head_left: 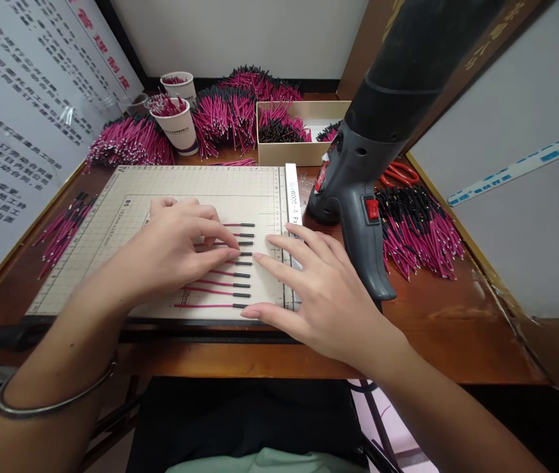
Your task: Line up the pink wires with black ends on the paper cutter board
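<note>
A cardboard box (pixel 303 152) at the back holds pink wires with black ends; two paper cups (pixel 180 125) hold more. On the cutting mat (pixel 111 263) lies a row of pink wires (pixel 232 276) – thin, parallel, black-tipped at the right, just short of the ruler (pixel 293 197). The left hand (pixel 171 249) rests flat on them, fingers spread, gripping nothing; the right hand (pixel 318 289) lies open beside the tips – on the mat's right edge. A heat gun (pixel 358 197) stands close by.

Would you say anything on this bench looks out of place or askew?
Mostly tidy. The wires under the left hand lie parallel on the mat; a few loose wires have strayed off its left edge.
</note>
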Demonstrator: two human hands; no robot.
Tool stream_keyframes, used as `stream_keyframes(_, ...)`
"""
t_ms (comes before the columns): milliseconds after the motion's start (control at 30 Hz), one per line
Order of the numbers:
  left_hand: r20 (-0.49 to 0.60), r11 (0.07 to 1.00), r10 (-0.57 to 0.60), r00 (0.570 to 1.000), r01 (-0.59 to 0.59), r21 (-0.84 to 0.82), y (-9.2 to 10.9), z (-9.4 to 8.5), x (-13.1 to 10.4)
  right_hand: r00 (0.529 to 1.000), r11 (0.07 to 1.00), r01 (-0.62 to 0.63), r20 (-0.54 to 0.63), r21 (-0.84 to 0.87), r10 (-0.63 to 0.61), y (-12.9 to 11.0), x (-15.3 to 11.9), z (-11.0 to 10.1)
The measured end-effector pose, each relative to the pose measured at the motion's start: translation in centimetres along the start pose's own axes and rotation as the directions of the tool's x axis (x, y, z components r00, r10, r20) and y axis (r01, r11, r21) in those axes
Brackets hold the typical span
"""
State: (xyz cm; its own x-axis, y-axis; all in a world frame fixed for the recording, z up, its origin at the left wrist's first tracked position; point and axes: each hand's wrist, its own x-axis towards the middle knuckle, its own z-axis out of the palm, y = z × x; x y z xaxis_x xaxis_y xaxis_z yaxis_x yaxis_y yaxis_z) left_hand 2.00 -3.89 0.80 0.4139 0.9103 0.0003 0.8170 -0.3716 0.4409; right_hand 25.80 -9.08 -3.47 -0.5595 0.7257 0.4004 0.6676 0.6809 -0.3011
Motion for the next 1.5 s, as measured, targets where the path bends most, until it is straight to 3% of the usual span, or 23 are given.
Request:
stream_keyframes(933, 0.012, 0.999, 0.003, 1.000, -0.002, -0.038, -0.3, 0.4, -0.4, 0.999, 1.000, -0.011, 0.030, 0.005, 0.011, 0.1, -0.1, 0.1)
stream_keyframes(1000, -0.005, 0.999, 0.009, 1.000, -0.010, -0.043, -0.4, 0.4, -0.6, 1.000, 1.000, 0.002, -0.019, 0.007, -0.002, 0.0, -0.2, -0.1)
stream_keyframes(1133, -0.150, 0.997, 0.024, 0.988, -0.034, -0.065, -0.4, 0.2, -1.0, 0.963, 0.999, 0.034, -0.267, -0.027, -0.040, 0.3, -0.1, -1.7)
stream_keyframes(1200, -0.289, 0.995, 0.013, 0.957, -0.042, -0.094, 0.2, -0.3, -0.8, 0.933, 0.991, -0.050, -0.360, -0.121, 0.003, 0.8, -0.2, -2.7)
stream_keyframes(1267, -0.473, 0.986, -0.027, 0.881, -0.055, -0.160, 1.2, -1.3, 0.0, 0.900, 0.952, -0.223, -0.419, -0.210, 0.118, 1.6, -0.5, -3.2)
stream_keyframes(1367, -0.733, 0.938, -0.130, 0.668, -0.156, -0.309, 3.2, -3.9, 2.7, 0.858, 0.871, -0.429, -0.409, -0.239, 0.310, 3.1, -1.0, -2.9)
stream_keyframes(1467, -0.779, 0.885, -0.113, 0.617, -0.295, -0.361, 4.4, -6.8, 7.2, 0.864, 0.864, -0.452, -0.351, -0.222, 0.362, 4.0, -1.5, -1.9)
stream_keyframes(1500, -0.810, 0.893, -0.115, 0.574, -0.298, -0.337, 4.4, -7.5, 8.9, 0.856, 0.862, -0.459, -0.366, -0.214, 0.365, 4.1, -1.6, -1.6)
